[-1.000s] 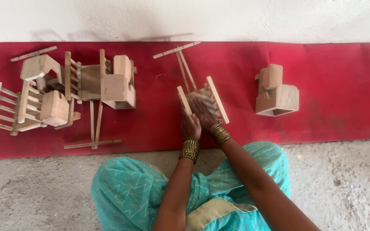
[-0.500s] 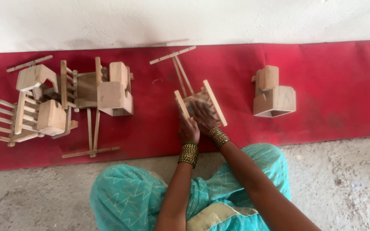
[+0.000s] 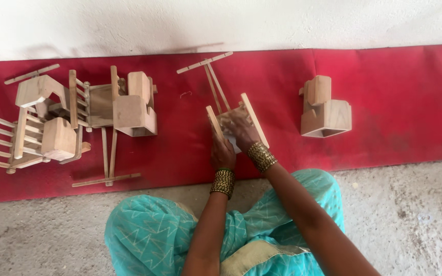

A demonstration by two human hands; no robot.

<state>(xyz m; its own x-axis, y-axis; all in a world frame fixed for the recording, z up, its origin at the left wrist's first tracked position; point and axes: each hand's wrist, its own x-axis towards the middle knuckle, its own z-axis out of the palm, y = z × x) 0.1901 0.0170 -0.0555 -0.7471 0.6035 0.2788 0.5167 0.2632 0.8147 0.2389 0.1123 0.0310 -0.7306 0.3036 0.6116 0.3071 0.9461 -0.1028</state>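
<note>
While seated at frame centre, left hand (image 3: 223,153) and right hand (image 3: 241,129) grip a wooden frame (image 3: 236,121) on the red mat (image 3: 400,102); wooden block (image 3: 326,108) right.

One view only, from a camera worn on the person's head. It looks almost straight down past the forearms and the turquoise-clad lap (image 3: 180,240) onto a red mat (image 3: 395,102) spread on a grey floor (image 3: 410,225). The mat's far edge meets a white wall (image 3: 231,20) along the top of the picture; its near edge runs just ahead of the knees. The view is close, at arm's length, and there is no second view to share any part with.
</note>
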